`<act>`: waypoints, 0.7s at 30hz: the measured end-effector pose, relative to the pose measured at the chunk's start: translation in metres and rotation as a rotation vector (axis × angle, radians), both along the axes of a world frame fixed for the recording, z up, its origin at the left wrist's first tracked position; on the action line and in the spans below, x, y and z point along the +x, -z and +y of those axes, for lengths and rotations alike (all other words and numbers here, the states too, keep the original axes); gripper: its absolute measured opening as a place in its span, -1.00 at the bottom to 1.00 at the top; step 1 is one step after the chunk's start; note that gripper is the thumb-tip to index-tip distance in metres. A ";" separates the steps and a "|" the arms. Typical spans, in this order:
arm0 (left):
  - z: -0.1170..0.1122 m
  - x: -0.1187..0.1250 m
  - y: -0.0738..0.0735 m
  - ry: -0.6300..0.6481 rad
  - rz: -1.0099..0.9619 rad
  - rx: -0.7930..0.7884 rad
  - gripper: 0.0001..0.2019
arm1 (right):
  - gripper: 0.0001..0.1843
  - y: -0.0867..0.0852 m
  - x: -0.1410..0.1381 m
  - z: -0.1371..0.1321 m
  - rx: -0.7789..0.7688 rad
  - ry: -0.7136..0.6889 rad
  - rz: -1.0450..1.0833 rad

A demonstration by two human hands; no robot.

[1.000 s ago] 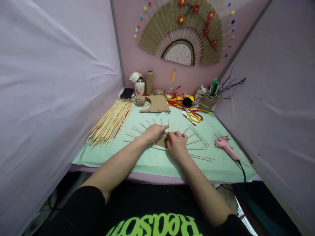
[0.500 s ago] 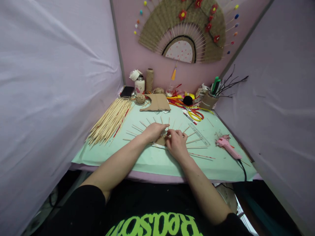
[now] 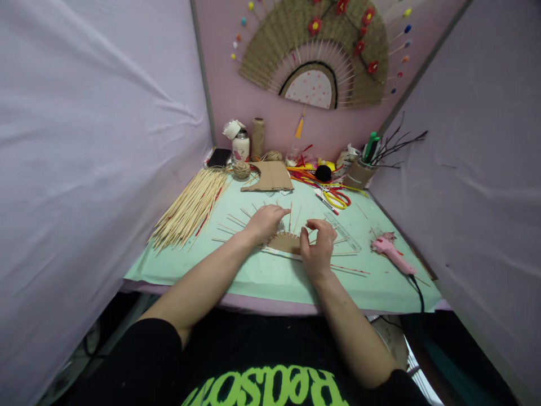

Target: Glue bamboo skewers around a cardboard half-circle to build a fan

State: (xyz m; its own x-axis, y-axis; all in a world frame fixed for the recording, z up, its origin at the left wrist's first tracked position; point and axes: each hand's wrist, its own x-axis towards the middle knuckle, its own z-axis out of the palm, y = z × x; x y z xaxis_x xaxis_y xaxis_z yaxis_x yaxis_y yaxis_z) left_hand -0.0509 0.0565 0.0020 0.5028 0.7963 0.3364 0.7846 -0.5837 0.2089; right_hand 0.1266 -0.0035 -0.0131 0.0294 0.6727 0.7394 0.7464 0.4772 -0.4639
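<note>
A half-round cardboard piece (image 3: pixel 285 243) lies flat on the table, its straight white edge towards me. Thin wooden sticks (image 3: pixel 240 221) fan out from its curved edge. My left hand (image 3: pixel 267 221) is over the left part of the fan, back of the hand up. Its fingertips close at one stick (image 3: pixel 290 217) near the middle; the thumb side is partly hidden. My right hand (image 3: pixel 319 242) hovers over the right end of the cardboard, thumb and index finger apart in a curve, with nothing visible between them. It covers some sticks on that side.
A heap of sticks (image 3: pixel 190 208) lies left. Behind are a cut cardboard sheet (image 3: pixel 270 176), a twine ball (image 3: pixel 241 170) and scissors (image 3: pixel 336 199). To the right are a clear ruler (image 3: pixel 344 232) and a pink glue gun (image 3: pixel 393 252) with its cord. A decorated fan (image 3: pixel 270 53) hangs ahead.
My right hand has moved right, away from the middle stick, and its fingers have spread. More cardboard and several stick ends now show. My left hand stays nearly in place.
</note>
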 end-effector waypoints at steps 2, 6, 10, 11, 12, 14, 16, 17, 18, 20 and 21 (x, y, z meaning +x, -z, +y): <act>-0.001 0.000 -0.001 -0.032 -0.011 0.028 -0.65 | -0.86 -0.001 0.002 0.001 -0.036 -0.001 0.001; -0.002 -0.001 -0.004 -0.085 -0.038 0.033 -0.71 | -0.86 -0.001 0.002 0.001 -0.079 -0.036 -0.004; 0.000 -0.005 -0.003 -0.111 -0.077 0.048 -0.72 | -0.78 -0.003 0.001 0.000 -0.126 -0.056 -0.013; 0.000 -0.006 -0.003 -0.111 -0.079 0.054 -0.73 | -0.76 -0.004 0.003 0.000 -0.150 -0.063 -0.026; 0.001 -0.007 -0.002 -0.107 -0.075 0.058 -0.75 | -0.74 -0.007 0.007 0.000 -0.174 -0.071 -0.046; 0.003 -0.009 -0.002 -0.105 -0.056 0.063 -0.79 | -0.74 -0.015 0.023 0.005 -0.224 -0.072 -0.105; 0.004 -0.010 -0.004 -0.131 -0.047 0.064 -0.81 | -0.77 -0.027 0.053 0.017 -0.286 -0.015 -0.176; 0.004 -0.010 -0.005 -0.145 -0.046 0.066 -0.81 | -0.78 -0.034 0.073 0.024 -0.335 0.031 -0.213; 0.003 -0.010 -0.007 -0.157 -0.049 0.068 -0.80 | -0.77 -0.041 0.093 0.034 -0.394 0.105 -0.248; 0.003 -0.009 -0.010 -0.179 -0.051 0.078 -0.75 | -0.73 -0.055 0.134 0.055 -0.513 0.302 -0.325; 0.002 -0.009 -0.011 -0.187 -0.049 0.081 -0.71 | -0.70 -0.062 0.152 0.067 -0.597 0.388 -0.387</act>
